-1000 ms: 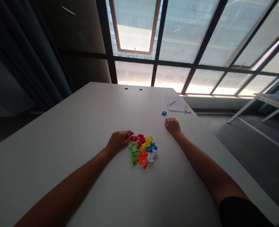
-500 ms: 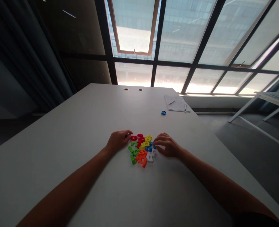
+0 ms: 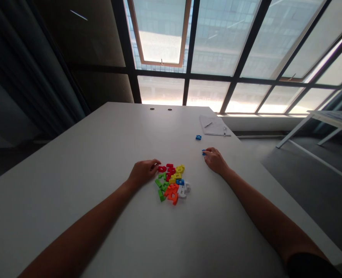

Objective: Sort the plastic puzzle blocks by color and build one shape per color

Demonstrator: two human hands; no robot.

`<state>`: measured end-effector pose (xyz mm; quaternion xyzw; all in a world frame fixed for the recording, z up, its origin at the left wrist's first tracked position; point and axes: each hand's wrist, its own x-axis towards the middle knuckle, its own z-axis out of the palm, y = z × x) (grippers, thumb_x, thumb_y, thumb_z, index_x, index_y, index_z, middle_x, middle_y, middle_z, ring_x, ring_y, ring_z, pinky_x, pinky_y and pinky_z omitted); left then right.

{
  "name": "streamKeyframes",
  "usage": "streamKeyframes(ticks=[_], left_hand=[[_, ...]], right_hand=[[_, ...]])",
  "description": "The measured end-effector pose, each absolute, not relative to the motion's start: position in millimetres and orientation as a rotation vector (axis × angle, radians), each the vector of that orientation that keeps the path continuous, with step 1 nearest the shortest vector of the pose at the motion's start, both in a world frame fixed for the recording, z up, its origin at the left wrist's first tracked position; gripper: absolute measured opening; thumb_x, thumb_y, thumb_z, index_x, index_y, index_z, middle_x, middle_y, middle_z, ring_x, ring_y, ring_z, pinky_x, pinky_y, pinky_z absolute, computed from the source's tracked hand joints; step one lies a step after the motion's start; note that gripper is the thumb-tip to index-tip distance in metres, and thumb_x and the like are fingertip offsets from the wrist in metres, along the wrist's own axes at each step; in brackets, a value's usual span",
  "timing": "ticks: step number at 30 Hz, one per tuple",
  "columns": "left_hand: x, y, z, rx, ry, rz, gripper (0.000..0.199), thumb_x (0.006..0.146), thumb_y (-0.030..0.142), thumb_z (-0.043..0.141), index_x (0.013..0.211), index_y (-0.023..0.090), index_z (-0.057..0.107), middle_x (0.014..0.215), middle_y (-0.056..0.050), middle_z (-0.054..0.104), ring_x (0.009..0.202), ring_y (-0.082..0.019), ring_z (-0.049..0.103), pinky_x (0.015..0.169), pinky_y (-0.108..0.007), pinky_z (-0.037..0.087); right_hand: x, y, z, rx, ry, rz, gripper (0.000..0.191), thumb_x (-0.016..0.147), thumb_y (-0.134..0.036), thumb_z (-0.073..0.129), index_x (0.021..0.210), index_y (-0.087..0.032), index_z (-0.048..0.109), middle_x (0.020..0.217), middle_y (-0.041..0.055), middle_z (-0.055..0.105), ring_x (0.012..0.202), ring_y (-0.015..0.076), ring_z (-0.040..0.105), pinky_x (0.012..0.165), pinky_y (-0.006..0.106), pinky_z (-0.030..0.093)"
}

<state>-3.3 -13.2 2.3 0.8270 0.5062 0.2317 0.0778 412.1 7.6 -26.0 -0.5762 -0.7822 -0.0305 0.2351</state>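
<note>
Right hand (image 3: 215, 160) closed on small blue piece (image 3: 203, 152), away from plastic pile (image 3: 171, 182); left hand (image 3: 142, 173) curled at pile's edge, grip unclear.

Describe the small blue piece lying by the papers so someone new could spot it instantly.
On the white table, find the sheets of paper near the far edge, by the windows. Just left of them sits a small blue plastic piece. Unlike the blue piece touching the right hand and the multicoloured pile, it lies by itself.
</note>
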Motion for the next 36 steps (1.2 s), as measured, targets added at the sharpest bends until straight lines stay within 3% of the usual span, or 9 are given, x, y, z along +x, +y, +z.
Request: streamKeyframes(ticks=[7, 13, 19, 25, 31, 36], left_hand=[[-2.1, -13.3, 2.5, 2.484, 1.508, 0.688, 0.031, 0.095, 0.035, 0.055, 0.109, 0.028, 0.082, 0.089, -0.003, 0.082, 0.074, -0.019, 0.072, 0.070, -0.029, 0.047], [-3.3, -12.5, 2.2, 2.495, 1.505, 0.674, 0.031, 0.097, 0.037, 0.055, 0.110, 0.028, 0.082, 0.089, -0.003, 0.082, 0.073, -0.019, 0.072, 0.070, -0.029, 0.047], [-3.7, -13.1, 2.1, 2.477, 1.500, 0.675, 0.029, 0.097, 0.037, 0.057, 0.110, 0.029, 0.081, 0.092, -0.002, 0.082, 0.075, -0.019, 0.072, 0.072, -0.029, 0.048], [-3.0, -13.2, 2.0, 2.466, 1.504, 0.672, 0.030, 0.097, 0.036, 0.055, 0.109, 0.028, 0.082, 0.090, -0.003, 0.082, 0.074, -0.019, 0.072, 0.071, -0.029, 0.048], [-4.3, -12.3, -0.3, 2.469, 1.500, 0.683, 0.030, 0.097, 0.037, 0.056, 0.110, 0.029, 0.082, 0.087, -0.001, 0.081, 0.073, -0.019, 0.071, 0.070, -0.029, 0.047], [-4.5, -12.9, 0.6, 2.475, 1.502, 0.691, 0.031, 0.097, 0.039, 0.055, 0.110, 0.028, 0.082, 0.086, -0.002, 0.081, 0.073, -0.019, 0.071, 0.070, -0.029, 0.047]], right_hand=[[418.7, 47.5, -25.0, -1.728, -2.047, -0.100, 0.035, 0.095, -0.010, 0.053, 0.116, -0.017, 0.080, 0.117, 0.0130, 0.069, 0.107, 0.0239, 0.067, 0.105, 0.035, 0.050], [411.5, 84.8, -19.3, -1.911, -1.879, -0.151, 0.031, 0.096, -0.015, 0.056, 0.121, -0.015, 0.074, 0.115, 0.0143, 0.073, 0.104, 0.0257, 0.067, 0.096, 0.034, 0.050], [404.3, 112.9, -17.9, -2.024, -1.807, -0.169, 0.020, 0.096, -0.027, 0.064, 0.108, -0.015, 0.074, 0.111, 0.0149, 0.076, 0.105, 0.0277, 0.067, 0.093, 0.034, 0.049], [396.5, 120.6, -17.3, -2.023, -1.813, -0.134, 0.029, 0.096, -0.026, 0.064, 0.119, -0.013, 0.074, 0.121, 0.0161, 0.077, 0.112, 0.0276, 0.069, 0.098, 0.033, 0.049], [388.2, 104.3, -22.0, -1.884, -1.745, -0.133, 0.053, 0.094, -0.021, 0.055, 0.146, -0.013, 0.058, 0.135, 0.0170, 0.072, 0.112, 0.0283, 0.069, 0.100, 0.037, 0.051], [376.8, 65.5, -22.8, -1.773, -1.796, -0.124, 0.046, 0.095, -0.018, 0.050, 0.137, -0.010, 0.064, 0.129, 0.0185, 0.073, 0.110, 0.0299, 0.068, 0.105, 0.042, 0.049]])
